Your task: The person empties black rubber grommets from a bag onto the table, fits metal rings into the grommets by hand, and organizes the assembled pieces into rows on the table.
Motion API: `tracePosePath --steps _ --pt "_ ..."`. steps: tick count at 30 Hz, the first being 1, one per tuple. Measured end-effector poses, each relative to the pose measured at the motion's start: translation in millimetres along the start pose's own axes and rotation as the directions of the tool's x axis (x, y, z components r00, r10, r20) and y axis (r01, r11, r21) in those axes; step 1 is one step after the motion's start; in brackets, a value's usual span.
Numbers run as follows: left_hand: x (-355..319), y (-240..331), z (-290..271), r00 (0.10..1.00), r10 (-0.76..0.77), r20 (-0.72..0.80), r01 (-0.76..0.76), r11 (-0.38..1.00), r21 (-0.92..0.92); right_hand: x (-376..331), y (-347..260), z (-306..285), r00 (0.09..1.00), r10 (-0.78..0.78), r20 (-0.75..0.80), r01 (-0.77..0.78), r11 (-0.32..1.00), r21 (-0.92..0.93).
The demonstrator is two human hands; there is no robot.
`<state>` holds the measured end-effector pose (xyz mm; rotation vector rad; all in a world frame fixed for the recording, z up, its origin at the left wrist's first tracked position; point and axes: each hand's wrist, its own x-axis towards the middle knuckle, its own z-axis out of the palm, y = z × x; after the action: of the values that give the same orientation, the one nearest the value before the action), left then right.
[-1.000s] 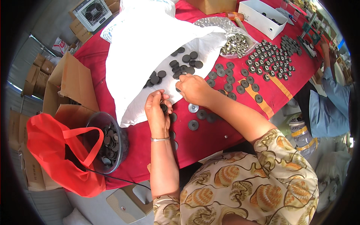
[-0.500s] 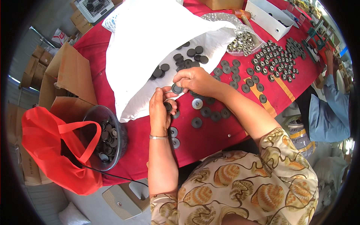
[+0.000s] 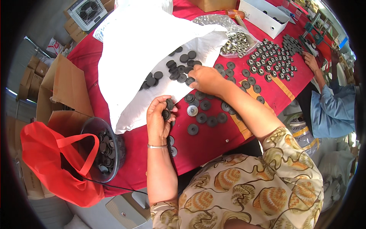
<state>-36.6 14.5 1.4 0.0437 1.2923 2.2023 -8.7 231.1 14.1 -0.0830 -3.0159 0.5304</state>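
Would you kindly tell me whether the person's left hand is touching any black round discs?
Touching. The head view shows the left hand holding black round discs within its curled fingers.

A table [image 3: 137, 160] draped in red cloth fills the centre. Between ten and eleven o'clock, a grey wall [image 3: 42, 24] rises behind a pale air cooler [image 3: 87, 15] with a dark round fan. Brown cartons [image 3: 28, 82] are stacked toward nine o'clock, where a bright strip of light [image 3: 11, 92] shows. The light grey floor [image 3: 89, 206] appears around seven o'clock, beside a beige ribbed case [image 3: 121, 210]. Strong light glows near two o'clock (the fisheye lens bends everything at the rim), and a translucent sack [image 3: 335, 166] slumps toward four.
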Motion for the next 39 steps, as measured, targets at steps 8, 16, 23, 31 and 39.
tracePosePath --steps 8,16,23,31,39 --pt "3.0 -3.6 3.0 0.999 -0.039 0.024 0.039 0.999 0.01 -1.3 -3.3 4.8 0.983 -0.113 -0.143 0.151 0.944 0.294" --pt "-1.5 1.7 -7.2 1.0 -0.003 0.018 0.002 1.0 0.014 30.2 -25.1 14.6 0.888 -0.331 -0.319 0.441 0.809 0.389" --pt "2.4 8.6 -8.1 0.983 0.113 -0.147 -0.122 0.991 -0.057 60.9 -2.9 35.6 0.964 -0.235 -0.126 0.211 0.961 -0.181" --pt "2.7 17.6 -16.9 0.952 0.208 -0.225 -0.217 0.976 -0.017 5.2 -17.7 36.4 0.775 -0.588 -0.234 0.623 0.772 0.125" --pt "2.7 17.6 -21.7 0.961 0.201 -0.189 -0.186 0.978 0.094 -14.6 -36.4 18.8 0.823 -0.531 -0.202 0.565 0.805 0.183"
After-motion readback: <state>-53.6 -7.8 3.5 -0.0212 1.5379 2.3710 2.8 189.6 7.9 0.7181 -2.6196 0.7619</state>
